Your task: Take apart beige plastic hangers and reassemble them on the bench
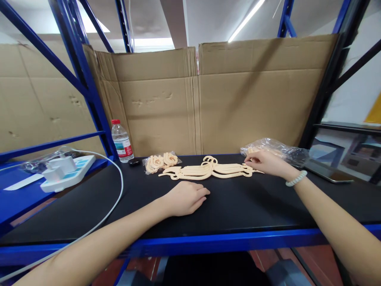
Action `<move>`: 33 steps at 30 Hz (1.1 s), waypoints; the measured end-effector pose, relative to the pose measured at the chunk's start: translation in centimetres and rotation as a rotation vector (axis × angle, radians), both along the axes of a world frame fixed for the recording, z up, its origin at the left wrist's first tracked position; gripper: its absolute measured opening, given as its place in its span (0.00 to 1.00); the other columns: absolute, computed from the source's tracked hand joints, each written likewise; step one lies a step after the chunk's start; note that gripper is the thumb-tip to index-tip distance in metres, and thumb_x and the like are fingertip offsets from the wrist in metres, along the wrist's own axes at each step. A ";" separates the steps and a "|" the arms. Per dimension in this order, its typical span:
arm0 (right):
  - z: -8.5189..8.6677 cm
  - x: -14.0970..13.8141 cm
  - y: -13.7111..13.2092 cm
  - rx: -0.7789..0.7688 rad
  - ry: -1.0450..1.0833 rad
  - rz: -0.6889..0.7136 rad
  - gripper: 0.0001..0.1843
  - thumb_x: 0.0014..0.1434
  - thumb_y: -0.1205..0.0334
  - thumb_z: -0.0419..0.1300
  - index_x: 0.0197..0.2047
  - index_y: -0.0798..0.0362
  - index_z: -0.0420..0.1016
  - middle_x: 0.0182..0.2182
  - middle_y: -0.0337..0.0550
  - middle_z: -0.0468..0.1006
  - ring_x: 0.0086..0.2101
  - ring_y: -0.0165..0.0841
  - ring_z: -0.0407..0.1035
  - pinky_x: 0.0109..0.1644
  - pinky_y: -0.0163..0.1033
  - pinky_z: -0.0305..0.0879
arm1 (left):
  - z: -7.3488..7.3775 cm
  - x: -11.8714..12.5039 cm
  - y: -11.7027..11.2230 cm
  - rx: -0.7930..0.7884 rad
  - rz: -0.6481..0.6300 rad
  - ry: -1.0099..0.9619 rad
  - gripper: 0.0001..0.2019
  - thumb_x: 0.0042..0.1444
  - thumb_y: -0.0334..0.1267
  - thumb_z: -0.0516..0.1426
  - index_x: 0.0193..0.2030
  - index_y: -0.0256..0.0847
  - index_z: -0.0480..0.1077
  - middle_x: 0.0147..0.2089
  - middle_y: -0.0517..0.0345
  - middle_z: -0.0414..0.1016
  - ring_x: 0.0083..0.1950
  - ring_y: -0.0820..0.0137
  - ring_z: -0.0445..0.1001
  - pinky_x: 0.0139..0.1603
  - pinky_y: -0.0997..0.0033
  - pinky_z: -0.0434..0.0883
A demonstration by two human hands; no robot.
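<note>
Nearest, on the black surface [238, 214] with a blue front edge, the left hand [187, 198] lies palm down just on the near side of the broad, flat spread of long, slim, cream-coloured strands [196, 171], which serves here as landmark; its fingers are close together and slightly bent, and whether anything is under the palm I cannot tell. The spread itself seems well laid out: the strands run side by side to its left and right, with a curled loop rising at its middle and a narrow point at its left end. The right hand [263, 162] is over its right end, the grip narrow, thumb and fingertips almost together; I cannot tell whether they pinch a strand or only hover, and the tip of the spread shows just below the fingers. As far as can be judged, laying-out is done for these strands, while more remain packed: a clear plastic packet of coiled cream-coloured loops [160, 162] is beyond the spread's left half, and a crumpled clear plastic bag [270, 145] is beyond its right end, behind the right hand, with some cream-coloured material inside. Farther left of the spread stands a red-capped clear plastic bottle [122, 145]; behind everything rises a brown cardboard wall [253, 99].
</note>
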State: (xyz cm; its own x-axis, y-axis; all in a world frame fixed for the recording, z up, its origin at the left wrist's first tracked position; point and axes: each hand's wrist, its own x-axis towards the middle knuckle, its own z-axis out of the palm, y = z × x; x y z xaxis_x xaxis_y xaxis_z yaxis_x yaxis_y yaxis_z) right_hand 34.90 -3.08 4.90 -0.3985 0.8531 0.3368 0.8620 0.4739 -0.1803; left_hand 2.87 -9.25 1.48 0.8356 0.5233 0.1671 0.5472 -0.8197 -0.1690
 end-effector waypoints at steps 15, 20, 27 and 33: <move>-1.4 -2.3 -0.7 -0.045 -0.027 0.056 0.12 0.57 0.61 0.52 0.35 0.53 0.77 0.24 0.40 0.76 0.25 0.32 0.68 0.29 0.35 0.56 | 0.0 -0.3 0.4 0.049 0.159 -0.058 0.14 0.63 0.40 0.48 0.50 0.40 0.69 0.46 0.52 0.73 0.42 0.64 0.74 0.40 0.67 0.71; -2.5 -4.4 -1.4 -0.024 -0.061 0.126 0.11 0.57 0.62 0.54 0.38 0.52 0.77 0.23 0.39 0.76 0.25 0.32 0.68 0.30 0.35 0.56 | -0.6 -0.4 1.1 0.021 0.315 -0.184 0.18 0.60 0.40 0.51 0.56 0.41 0.65 0.60 0.49 0.65 0.51 0.60 0.72 0.44 0.64 0.73; -2.7 -5.2 -1.8 -0.082 -0.152 0.095 0.10 0.58 0.61 0.55 0.37 0.53 0.76 0.26 0.42 0.77 0.27 0.33 0.69 0.30 0.35 0.55 | -0.7 -0.5 1.5 -0.040 0.337 -0.218 0.20 0.60 0.40 0.51 0.58 0.40 0.62 0.60 0.48 0.67 0.55 0.57 0.70 0.51 0.58 0.71; -2.9 -5.0 -1.6 -0.061 -0.152 0.072 0.11 0.58 0.60 0.55 0.42 0.53 0.73 0.26 0.41 0.76 0.27 0.33 0.69 0.30 0.35 0.55 | -0.5 -0.6 1.6 -0.067 0.339 -0.244 0.19 0.59 0.39 0.52 0.57 0.40 0.63 0.58 0.48 0.68 0.55 0.57 0.71 0.51 0.58 0.71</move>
